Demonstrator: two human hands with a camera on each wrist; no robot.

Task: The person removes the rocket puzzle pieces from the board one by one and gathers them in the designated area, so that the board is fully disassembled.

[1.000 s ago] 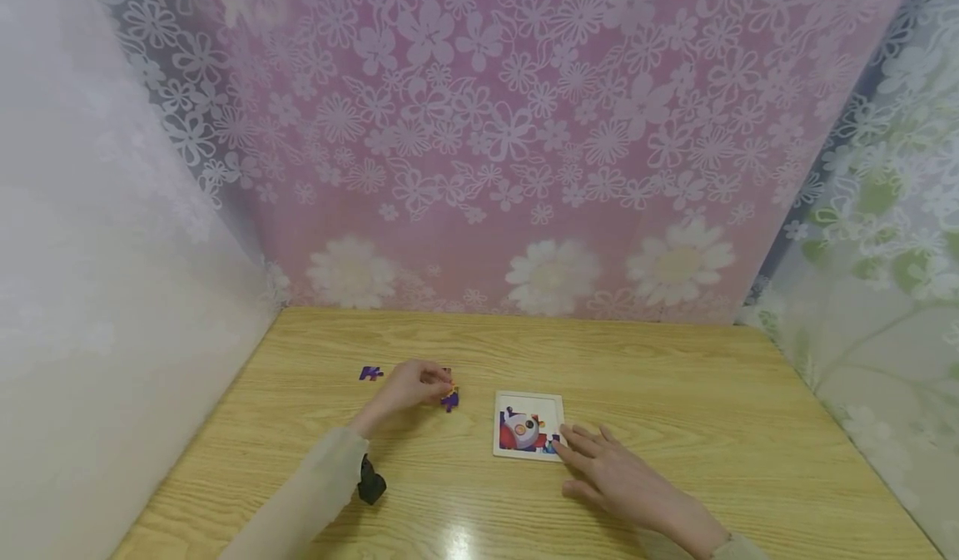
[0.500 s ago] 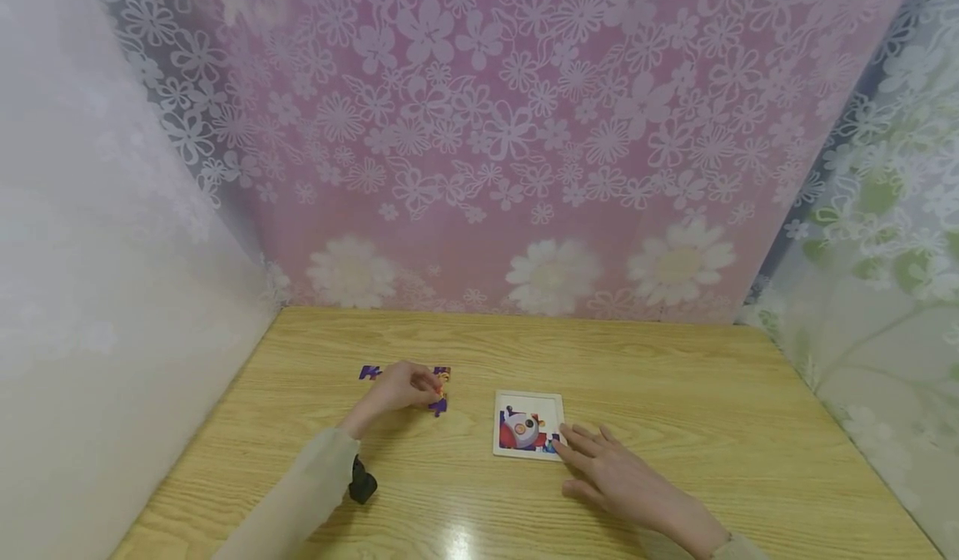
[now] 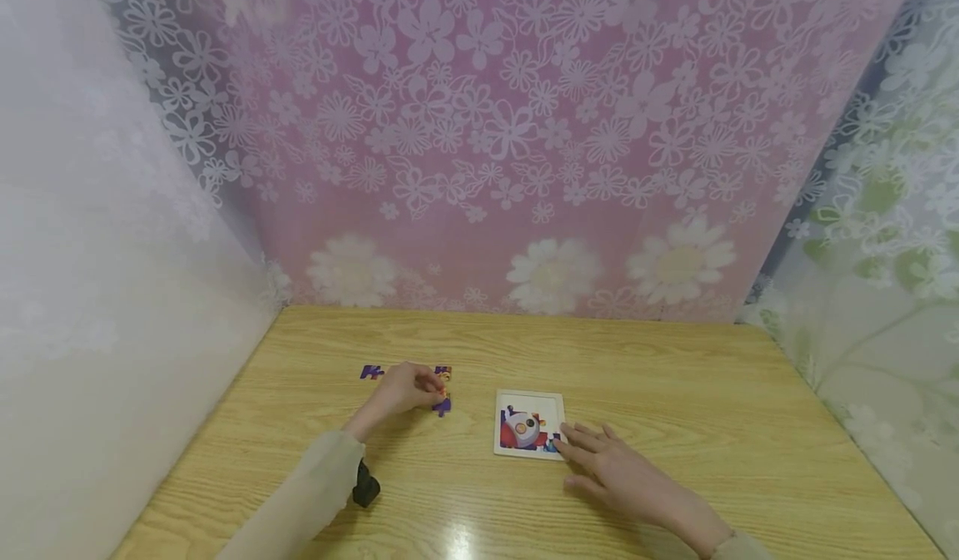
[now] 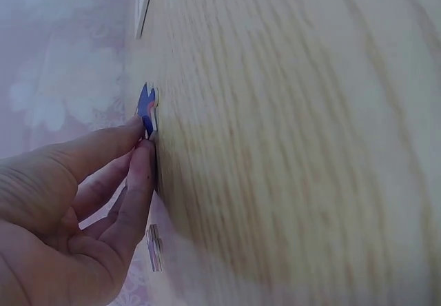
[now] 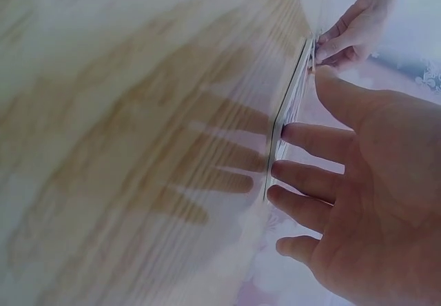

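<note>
My left hand point(image 3: 404, 389) is low over the table, pinching a purple and orange jigsaw piece point(image 3: 442, 407) between thumb and fingertips. In the left wrist view the blue-purple end of this jigsaw piece point(image 4: 145, 105) sticks out past the fingertips. A second jigsaw piece point(image 3: 444, 371) lies just behind it, partly covered by the fingers. To the right is a square white-framed puzzle tray point(image 3: 528, 455), partly filled with a grey and red picture, with bare white at its top and right. My right hand point(image 3: 625, 477) has its fingers spread, fingertips at the tray's right edge.
Another purple jigsaw piece point(image 3: 370, 372) lies left of my left hand. The wood-grain table point(image 3: 659, 385) ends at a pink flowered backdrop point(image 3: 479, 169), with pale sheets on both sides. A black device point(image 3: 365, 487) is worn at my left wrist.
My left hand has shifted slightly left with the pinched jigsaw piece, and more of the piece behind it shows. My right hand and the puzzle tray stay in place.
</note>
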